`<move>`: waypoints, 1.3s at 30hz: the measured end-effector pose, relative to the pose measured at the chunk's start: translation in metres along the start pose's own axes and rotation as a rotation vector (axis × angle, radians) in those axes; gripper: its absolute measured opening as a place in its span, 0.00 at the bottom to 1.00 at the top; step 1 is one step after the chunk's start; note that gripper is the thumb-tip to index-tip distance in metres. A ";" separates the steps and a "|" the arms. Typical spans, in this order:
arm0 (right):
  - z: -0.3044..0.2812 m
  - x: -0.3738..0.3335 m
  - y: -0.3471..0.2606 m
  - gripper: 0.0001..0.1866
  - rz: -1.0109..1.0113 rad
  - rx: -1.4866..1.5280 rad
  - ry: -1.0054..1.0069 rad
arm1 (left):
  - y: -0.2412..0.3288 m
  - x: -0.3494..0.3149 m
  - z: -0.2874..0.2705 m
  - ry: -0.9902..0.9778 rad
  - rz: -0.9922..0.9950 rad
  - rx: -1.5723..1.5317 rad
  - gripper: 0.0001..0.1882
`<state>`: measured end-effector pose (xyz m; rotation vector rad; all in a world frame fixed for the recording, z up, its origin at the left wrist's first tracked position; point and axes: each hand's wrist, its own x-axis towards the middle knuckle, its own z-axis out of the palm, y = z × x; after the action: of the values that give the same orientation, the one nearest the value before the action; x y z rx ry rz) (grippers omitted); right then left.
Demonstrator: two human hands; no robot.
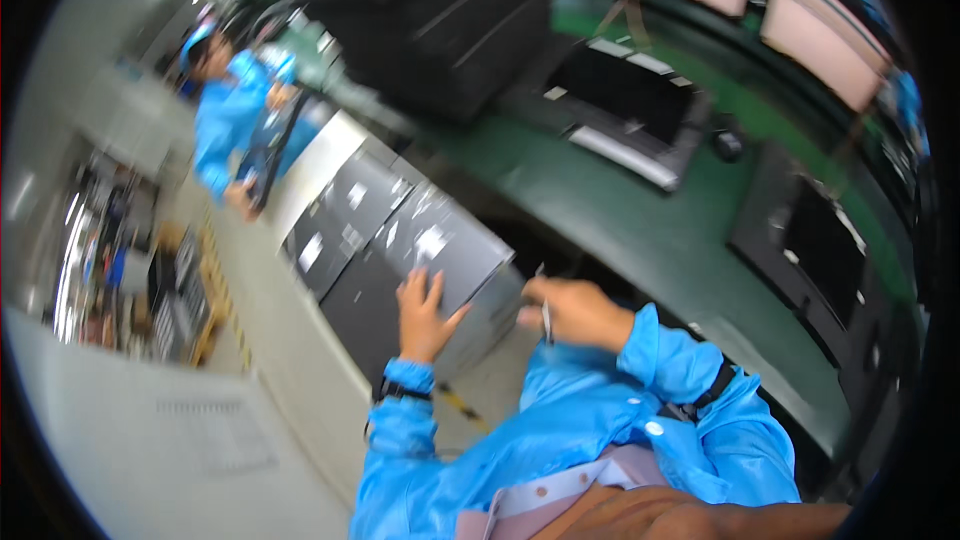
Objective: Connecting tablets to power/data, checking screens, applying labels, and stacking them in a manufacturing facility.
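My left hand (425, 318) is spread, its fingertips at the near edge of a block of dark grey boxes (440, 230) with white labels and shiny tape. I cannot tell whether the fingers press on the top or hover just above it. To the right of the boxes, my right hand (582, 313) is closed around a thin pen-like tool (546, 320), which points up and down past the fingers. Blur hides the tool's exact kind. Both sleeves are blue, and a dark band circles my left wrist.
A green workbench (650, 230) runs along the right, bearing dark flat screen panels (628, 90) in black trays and a tall black stack (430, 20). Far left, a person in blue (225, 120) holds a dark flat panel (272, 150). A white surface (150, 440) fills the lower left.
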<state>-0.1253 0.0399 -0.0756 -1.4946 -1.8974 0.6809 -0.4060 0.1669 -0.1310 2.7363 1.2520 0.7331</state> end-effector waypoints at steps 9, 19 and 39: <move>-0.140 -0.149 -0.030 0.16 0.275 -0.584 0.209 | 0.030 0.021 -0.006 0.037 -0.072 -0.028 0.31; -0.206 -0.079 0.057 0.06 0.145 -0.880 0.651 | 0.234 0.196 0.031 0.143 0.579 -0.328 0.33; -0.294 0.031 0.090 0.16 0.287 -0.787 0.299 | 0.203 0.313 0.077 0.125 0.599 -0.282 0.28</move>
<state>0.1454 0.0959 0.0625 -2.2224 -1.8082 -0.2303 -0.0537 0.2692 -0.0275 2.8490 0.2766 1.0359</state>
